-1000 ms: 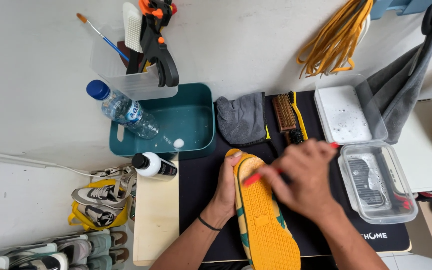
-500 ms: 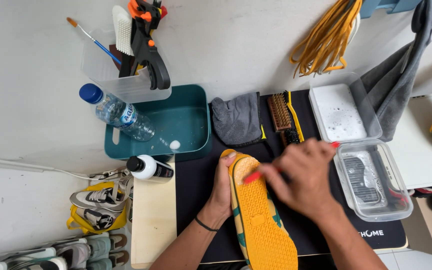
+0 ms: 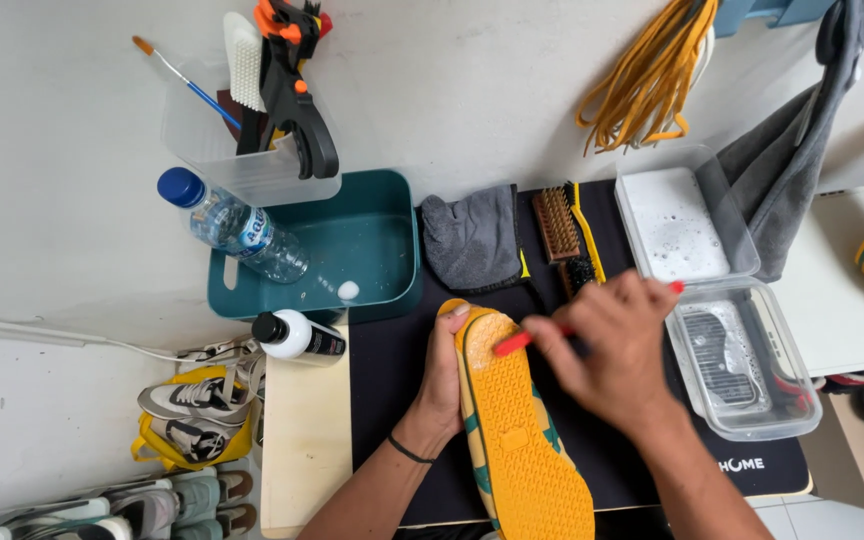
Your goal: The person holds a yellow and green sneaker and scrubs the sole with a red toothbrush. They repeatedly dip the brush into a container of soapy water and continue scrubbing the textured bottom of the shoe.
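One yellow rubber-soled sneaker with green side stripes [image 3: 524, 430], lying sole-up on the black work mat [image 3: 392, 370], toe pointing away from the person. Left hand [image 3: 445, 375] is closed around the toe end, thumb on the sole edge, steadying it; right hand [image 3: 607, 350] is clenched on a red-handled brush [image 3: 514, 343] whose red end rests on the forefoot of the sole. Handling, as judged: light, the sole stiff but slightly flexible, its studded tread giving good purchase, possibly slick where wet; best held by the sidewall at toe or heel, as the upper is softer. Nearby items: grey folded cloth [image 3: 472, 238] just beyond the toe; wooden bristle brush [image 3: 558, 225] and yellow-handled brush [image 3: 586, 232] beside it; two clear plastic tubs, one with foamy water [image 3: 674, 218], one holding a dark brush [image 3: 737, 360], close by the right hand and most likely to be knocked. Teal plastic tray [image 3: 392, 215] with a blue-capped water bottle [image 3: 232, 225] leaning on its rim; white squeeze bottle with black cap [image 3: 300, 335] on a pale wooden board [image 3: 307, 440]; yellow laces [image 3: 652, 70] and clear tool caddy [image 3: 242, 150] well apart.
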